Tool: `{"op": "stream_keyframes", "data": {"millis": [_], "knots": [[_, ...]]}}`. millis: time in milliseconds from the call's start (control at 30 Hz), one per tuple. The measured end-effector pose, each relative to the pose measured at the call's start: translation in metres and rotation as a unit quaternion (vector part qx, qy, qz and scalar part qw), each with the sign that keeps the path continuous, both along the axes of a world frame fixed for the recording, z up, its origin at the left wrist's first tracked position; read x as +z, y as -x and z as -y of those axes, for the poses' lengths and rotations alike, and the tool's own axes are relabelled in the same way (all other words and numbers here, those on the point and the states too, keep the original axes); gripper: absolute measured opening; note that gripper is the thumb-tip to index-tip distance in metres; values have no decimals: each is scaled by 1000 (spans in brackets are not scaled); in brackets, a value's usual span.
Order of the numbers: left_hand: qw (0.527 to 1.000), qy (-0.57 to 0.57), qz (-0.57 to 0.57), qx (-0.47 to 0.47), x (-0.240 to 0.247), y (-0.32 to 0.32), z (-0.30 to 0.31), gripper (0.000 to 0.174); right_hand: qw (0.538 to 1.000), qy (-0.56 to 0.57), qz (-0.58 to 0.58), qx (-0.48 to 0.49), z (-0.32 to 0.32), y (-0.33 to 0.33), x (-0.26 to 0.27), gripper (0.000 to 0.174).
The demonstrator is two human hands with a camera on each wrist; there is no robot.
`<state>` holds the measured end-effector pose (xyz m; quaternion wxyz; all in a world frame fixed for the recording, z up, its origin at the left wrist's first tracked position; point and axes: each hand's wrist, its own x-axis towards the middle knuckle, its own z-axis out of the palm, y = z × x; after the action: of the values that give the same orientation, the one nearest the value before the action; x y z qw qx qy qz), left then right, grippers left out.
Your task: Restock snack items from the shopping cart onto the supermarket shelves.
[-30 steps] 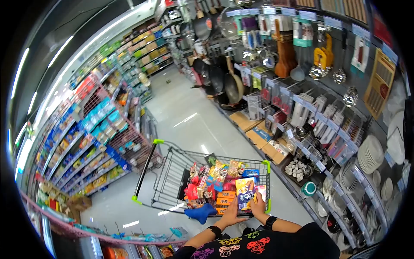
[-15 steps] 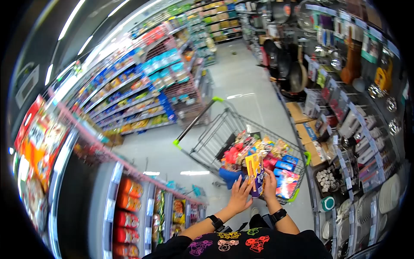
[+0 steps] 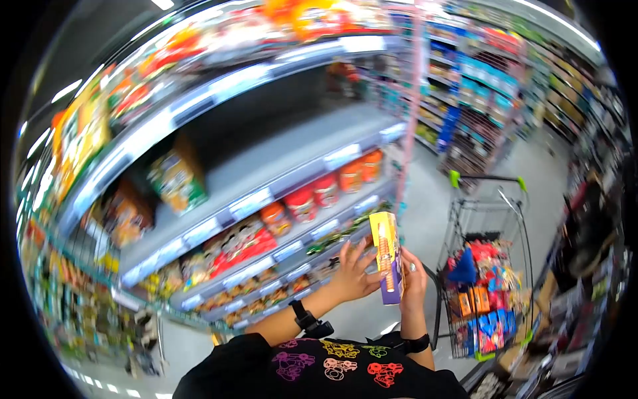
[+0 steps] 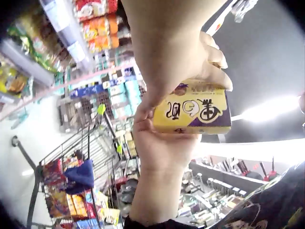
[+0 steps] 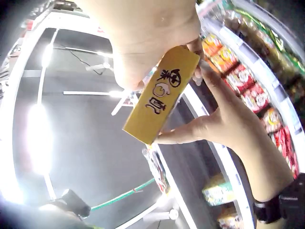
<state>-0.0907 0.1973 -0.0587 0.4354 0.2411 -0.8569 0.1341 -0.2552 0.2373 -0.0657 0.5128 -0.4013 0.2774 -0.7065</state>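
A yellow and purple snack box [image 3: 385, 256] stands upright in front of the chest, its narrow side toward the head camera. My left hand [image 3: 355, 272] holds it from the left, fingers spread and thumb near its lower edge. On the other side, my right hand [image 3: 413, 282] grips the box, its fingers partly hidden behind it. Large dark characters show on the box's yellow face [image 4: 190, 112] in the left wrist view. In the right wrist view, the left thumb touches a lower corner of the box [image 5: 164, 93].
A shopping cart [image 3: 488, 177] stands to the right, loaded with bagged snacks, orange boxes [image 3: 473, 301] and a dark blue item [image 3: 463, 267]. Close on the left runs a store shelf [image 3: 299, 166] with red and orange containers [image 3: 312, 199]. Racks of goods line the far right.
The head view has swung left, so the cart now appears at the right and the shelf fills the left. The box has been raised away from the cart and turned narrow side up.
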Motion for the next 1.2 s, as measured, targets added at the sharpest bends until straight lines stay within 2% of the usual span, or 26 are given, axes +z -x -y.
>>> {"op": "stream_keyframes", "data": {"millis": [67,200,233,333,367,467,500,600,733,767,867,1000,1033,1133,1200], "knots": [[997,36,14,72,17,-35,-5,39,995,17,-28,93,4,-32,22,55],[985,32,14,167,51,-90,-23,45,972,88,-92,195,11,-72,50,62],[981,30,12,189,60,-99,-28,46,955,99,-180,213,13,-74,58,67],[974,26,-33,223,87,-116,-44,48,944,85,-163,274,3,-92,101,68],[975,-3,-42,219,97,-119,-50,50,931,170,-188,263,11,-91,96,78],[971,8,-75,226,121,-120,-62,54,887,296,-269,230,27,-95,113,82],[967,24,-91,236,121,-119,-61,56,895,293,-258,215,34,-101,119,79],[953,13,-82,293,135,-121,-63,56,885,296,-328,146,59,-108,127,80],[928,59,-90,356,134,-124,-56,56,909,216,-220,280,79,-106,137,57],[923,58,-97,367,132,-124,-55,58,902,206,-229,304,85,-105,138,53],[904,6,-105,415,136,-120,-60,58,888,188,-176,381,101,-116,138,53],[878,-49,-126,460,145,-125,-72,60,870,141,-226,415,124,-132,150,50],[879,-58,-129,456,146,-127,-77,58,877,130,-207,413,119,-143,161,45],[837,-134,-332,414,129,-120,-77,58,831,187,-258,456,136,-165,165,38],[833,-125,-397,364,126,-125,-79,61,787,180,-304,507,140,-173,181,33]]}}
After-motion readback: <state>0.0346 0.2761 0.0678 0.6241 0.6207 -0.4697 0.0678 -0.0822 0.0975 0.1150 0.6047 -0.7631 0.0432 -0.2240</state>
